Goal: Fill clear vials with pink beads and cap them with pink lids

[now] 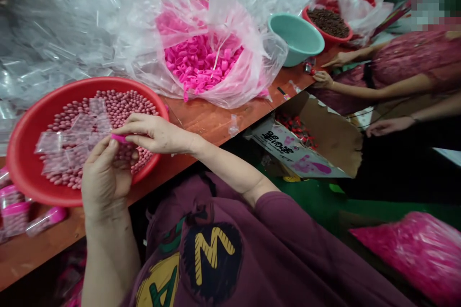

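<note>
My left hand (104,177) and my right hand (151,132) meet over the near rim of a red basin (21,153) on the wooden table. Between their fingertips is a small pink cap (118,138); both hands pinch around it. The left fingers are curled, and what else they hold is hidden. The basin holds several pinkish oval candies (122,105) with small clear plastic sachets (84,127) lying on top.
An open clear bag of pink caps (200,64) lies behind the basin. Filled pink-capped tubes (16,211) lie at the left edge. A teal bowl (297,38), a red bowl of dark pieces (328,23), a cardboard box (306,144) and another person's arms (378,88) are to the right.
</note>
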Tool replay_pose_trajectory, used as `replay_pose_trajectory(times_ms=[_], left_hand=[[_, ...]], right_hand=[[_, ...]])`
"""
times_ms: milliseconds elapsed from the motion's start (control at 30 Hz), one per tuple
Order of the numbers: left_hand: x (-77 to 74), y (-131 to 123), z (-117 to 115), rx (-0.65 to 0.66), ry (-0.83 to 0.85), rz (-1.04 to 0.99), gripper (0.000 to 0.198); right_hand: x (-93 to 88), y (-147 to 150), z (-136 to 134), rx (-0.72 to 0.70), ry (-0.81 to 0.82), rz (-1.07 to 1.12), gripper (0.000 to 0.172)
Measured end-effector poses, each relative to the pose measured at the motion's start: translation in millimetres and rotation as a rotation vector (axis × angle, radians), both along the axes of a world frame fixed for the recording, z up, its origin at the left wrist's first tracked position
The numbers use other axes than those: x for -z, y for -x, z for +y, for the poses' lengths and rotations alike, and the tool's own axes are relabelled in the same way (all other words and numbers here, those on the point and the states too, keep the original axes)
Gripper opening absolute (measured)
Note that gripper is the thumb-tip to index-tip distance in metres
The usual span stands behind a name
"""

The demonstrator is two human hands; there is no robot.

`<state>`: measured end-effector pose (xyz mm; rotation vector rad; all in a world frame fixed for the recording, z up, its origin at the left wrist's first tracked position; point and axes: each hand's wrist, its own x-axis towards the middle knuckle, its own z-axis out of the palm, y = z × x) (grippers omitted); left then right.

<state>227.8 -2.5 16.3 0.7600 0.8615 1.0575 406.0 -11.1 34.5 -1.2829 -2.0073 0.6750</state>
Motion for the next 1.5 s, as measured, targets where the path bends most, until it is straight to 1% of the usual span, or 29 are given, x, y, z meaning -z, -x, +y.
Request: replay_pose_trajectory(times_ms=[67, 133, 233, 300, 367, 467, 600, 700, 767, 867, 933, 967, 1033, 1100, 1233, 1300, 1400, 1433, 1500], left_hand=[[1.4, -0.4, 0.2, -0.043, -0.002, -0.006, 0.007], [3.1, -0.9, 1.5, -0.068, -0.001, -0.026, 0.005], [6.2, -1.1, 4.3, -0.064, 0.008, -0.057, 0.005], [7.9, -1.0, 5.6, -0.042, 0.015, -0.062, 0.01], [9.3, -0.9, 6.0, -0.035, 0.007, -0.052, 0.016], [11.1, -1.3, 5.3, -0.06, -0.015, -0.008, 0.019], [12.0, -3.7, 6.0, -0.069, 0.011, -0.017, 0.022], [8.1, -7.2, 5.1, -0.09, -0.001, -0.031, 0.025], [3.9, -9.7, 2.2, -0.075, -0.011, -0.032, 0.029], [1.6, -13.3, 1.4, 0.008, 0.026, -0.049, 0.042], [3.9, -14.0, 6.2, 0.02, 0.053, -0.064, 0.049], [5.4, -13.6, 9.0, 0.019, 0.067, -0.076, 0.051], [7.6, -12.1, 12.9, 0.039, 0.101, -0.11, 0.052], [7.5, -10.8, 13.3, 0.065, 0.128, -0.154, 0.05], [2.7, -10.0, 10.0, 0.085, 0.139, -0.197, 0.045], [0.2, -9.8, 9.3, 0.084, 0.148, -0.173, 0.041], [-1.7, -9.4, 9.0, 0.049, 0.137, -0.135, 0.035], [-1.7, -9.3, 8.7, 0.038, 0.127, -0.129, 0.034], [-1.2, -9.1, 7.7, 0.042, 0.113, -0.116, 0.033]], right_hand=[[5.2, 6.1, -2.2, 0.004, -0.036, -0.01, 0.038], [11.8, 12.3, -3.4, 0.005, -0.038, -0.032, 0.042], [20.9, 21.1, -3.8, 0.02, -0.066, -0.096, 0.052], [24.4, 26.0, -4.1, 0.053, -0.099, -0.149, 0.056], [24.9, 29.5, -5.1, 0.092, -0.12, -0.23, 0.057], [21.0, 32.7, -6.8, 0.117, -0.122, -0.363, 0.061], [17.3, 31.8, -5.0, 0.111, -0.105, -0.399, 0.071], [19.9, 25.1, -5.0, 0.087, -0.145, -0.39, 0.069], [24.5, 18.2, -7.6, 0.078, -0.191, -0.358, 0.068], [37.3, 5.3, -5.8, 0.08, -0.277, -0.237, 0.074], [47.3, -1.2, 2.5, 0.105, -0.35, -0.213, 0.076], [51.3, -2.7, 7.4, 0.114, -0.397, -0.212, 0.074], [55.9, -3.1, 15.2, 0.133, -0.471, -0.216, 0.069], [56.7, -1.8, 19.3, 0.136, -0.532, -0.215, 0.064], [53.3, -4.7, 23.9, 0.084, -0.614, -0.221, 0.059], [49.0, -10.6, 26.8, 0.022, -0.581, -0.208, 0.06], [38.6, -20.0, 30.5, -0.113, -0.374, -0.142, 0.064], [34.8, -21.9, 31.3, -0.135, -0.305, -0.101, 0.059], [28.4, -22.5, 32.0, -0.098, -0.228, 0.018, 0.04]])
